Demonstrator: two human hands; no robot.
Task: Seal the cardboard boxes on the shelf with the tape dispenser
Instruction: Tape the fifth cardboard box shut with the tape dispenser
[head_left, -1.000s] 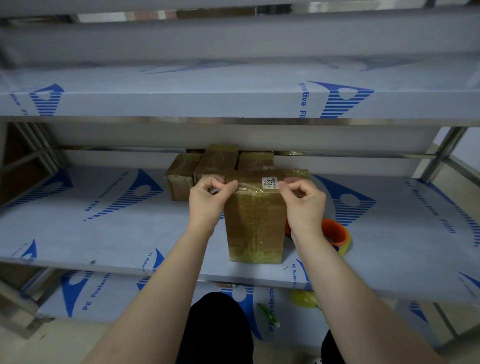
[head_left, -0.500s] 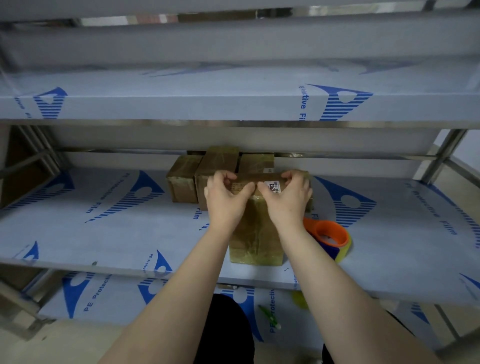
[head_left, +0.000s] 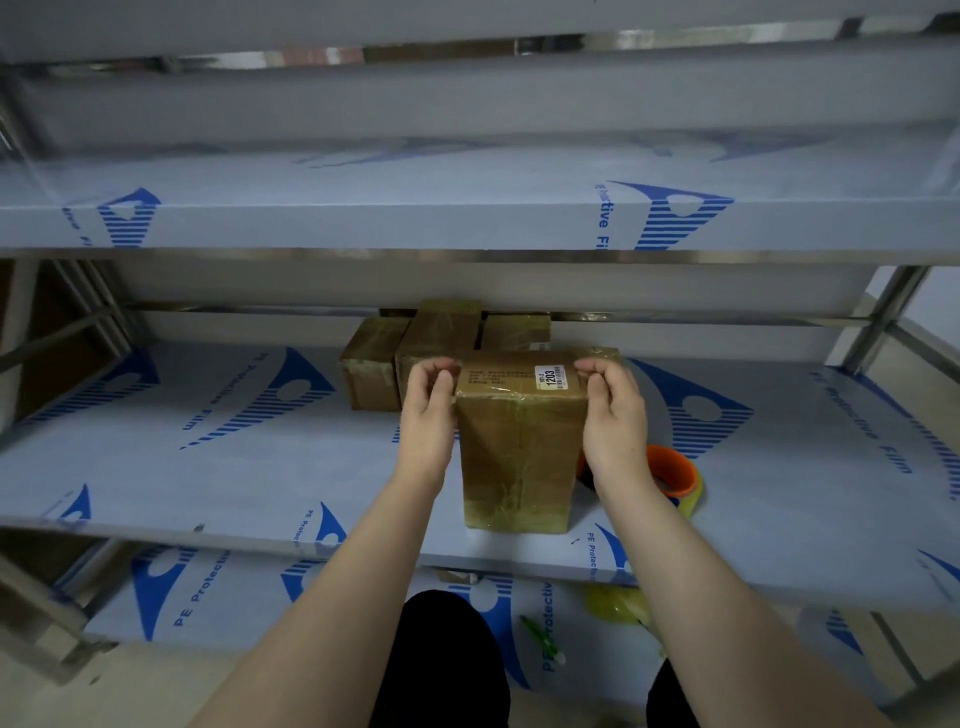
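A tall brown cardboard box (head_left: 519, 457) wrapped in clear tape stands upright near the front of the middle shelf (head_left: 218, 467), with a white "1203" label (head_left: 549, 375) on top. My left hand (head_left: 428, 415) grips the box's upper left edge, fingers curled over the top. My right hand (head_left: 613, 415) grips the upper right edge, fingertips pinched at the corner. An orange tape dispenser (head_left: 672, 473) with a yellowish roll lies on the shelf just right of the box, partly hidden by my right wrist.
Three more taped boxes (head_left: 374, 364) are huddled at the back of the shelf behind the tall one. The upper shelf (head_left: 467, 223) overhangs closely. On the lower shelf lie a yellow tape wad (head_left: 618, 605) and a green-white tool (head_left: 543, 642). Steel posts (head_left: 883, 312) frame the right side.
My hands held a tape strip stretched over the box top, pressed it down at the middle, then slid apart to the box's left and right upper edges.
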